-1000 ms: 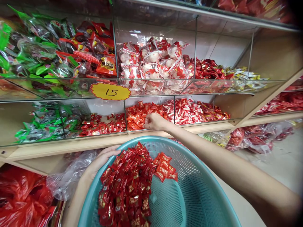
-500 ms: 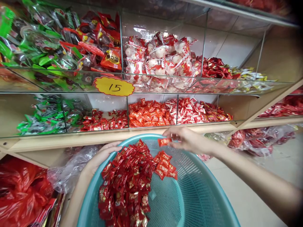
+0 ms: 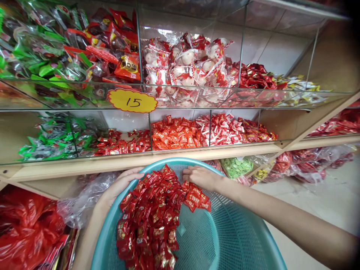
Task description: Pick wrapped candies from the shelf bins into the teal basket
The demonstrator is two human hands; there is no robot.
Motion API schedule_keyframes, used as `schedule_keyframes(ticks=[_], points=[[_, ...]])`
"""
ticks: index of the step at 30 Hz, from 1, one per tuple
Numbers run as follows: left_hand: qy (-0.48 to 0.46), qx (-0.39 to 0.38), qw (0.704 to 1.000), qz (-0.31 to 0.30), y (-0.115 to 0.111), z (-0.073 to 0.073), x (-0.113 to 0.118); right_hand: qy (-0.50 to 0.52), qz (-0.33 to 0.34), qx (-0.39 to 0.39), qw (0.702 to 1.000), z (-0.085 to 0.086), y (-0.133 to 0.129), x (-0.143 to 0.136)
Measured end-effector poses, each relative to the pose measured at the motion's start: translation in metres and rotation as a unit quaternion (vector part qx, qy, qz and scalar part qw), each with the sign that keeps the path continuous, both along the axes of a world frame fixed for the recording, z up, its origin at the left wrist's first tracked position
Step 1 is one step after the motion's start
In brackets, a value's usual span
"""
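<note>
Left grip [image 3: 122,183] clasps the teal basket [image 3: 242,228] at its far-left rim; right grip [image 3: 201,177], curled, adjoins orange-red sweets [image 3: 197,198] inside, whether grasping any cannot be told

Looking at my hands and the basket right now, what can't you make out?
All in the head view:
Right hand: palm and anything in it, hidden by the hand itself.
Basket: near side, cut off by the bottom edge.
Dark red candies: lower layers, covered by upper ones.
Orange candies on the shelf: wrapper print, too small.
</note>
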State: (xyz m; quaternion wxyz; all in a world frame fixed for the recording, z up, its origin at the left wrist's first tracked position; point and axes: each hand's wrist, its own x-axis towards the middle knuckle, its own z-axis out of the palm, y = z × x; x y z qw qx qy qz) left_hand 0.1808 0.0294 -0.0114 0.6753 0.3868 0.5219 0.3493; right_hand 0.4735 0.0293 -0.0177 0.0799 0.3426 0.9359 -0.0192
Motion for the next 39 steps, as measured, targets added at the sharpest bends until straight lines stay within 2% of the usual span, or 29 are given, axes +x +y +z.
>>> schedule_keyframes(ticks=[4, 6, 8, 12, 14, 16, 20, 24, 28, 32, 36, 39], points=[[0.000, -0.004, 1.000, 0.015, 0.001, -0.001, -0.001, -0.032, 0.023, 0.009, 0.999, -0.008, -0.005, -0.007], [-0.012, -0.018, 1.000, 0.007, 0.002, -0.004, -0.002, -0.017, 0.027, 0.013, 0.999, -0.004, -0.008, -0.006], [-0.032, -0.019, 0.999, -0.013, 0.003, -0.005, -0.003, 0.024, 0.027, 0.014, 0.999, 0.009, -0.010, -0.004], [-0.047, -0.020, 0.999, -0.019, 0.003, -0.006, -0.003, 0.189, 0.003, 0.020, 0.982, 0.057, 0.001, -0.003], [-0.030, -0.023, 0.999, 0.003, 0.002, -0.005, -0.002, 0.271, -0.048, 0.053, 0.960, 0.077, 0.018, -0.008], [-0.019, -0.017, 1.000, 0.014, 0.002, -0.005, -0.002, 0.300, -0.124, 0.086, 0.942, 0.086, 0.042, -0.016], [-0.032, -0.015, 0.999, -0.010, 0.002, -0.003, -0.001, 0.242, -0.258, 0.059, 0.933, 0.075, 0.086, -0.033], [-0.032, -0.015, 0.999, -0.015, 0.001, 0.001, 0.002, 0.238, -0.288, 0.043, 0.927, 0.060, 0.099, -0.040], [-0.004, -0.021, 1.000, 0.004, 0.000, 0.006, 0.005, 0.252, -0.287, 0.032, 0.924, 0.060, 0.094, -0.038], [0.006, -0.026, 1.000, 0.006, -0.002, 0.009, 0.005, 0.293, -0.275, 0.042, 0.915, 0.079, 0.083, -0.022], [0.008, -0.034, 0.999, -0.003, -0.003, 0.010, 0.005, 0.337, -0.224, 0.064, 0.912, 0.104, 0.051, 0.006], [0.007, -0.030, 1.000, 0.003, -0.003, 0.009, 0.005, 0.315, -0.161, 0.024, 0.935, 0.104, 0.016, 0.023]])
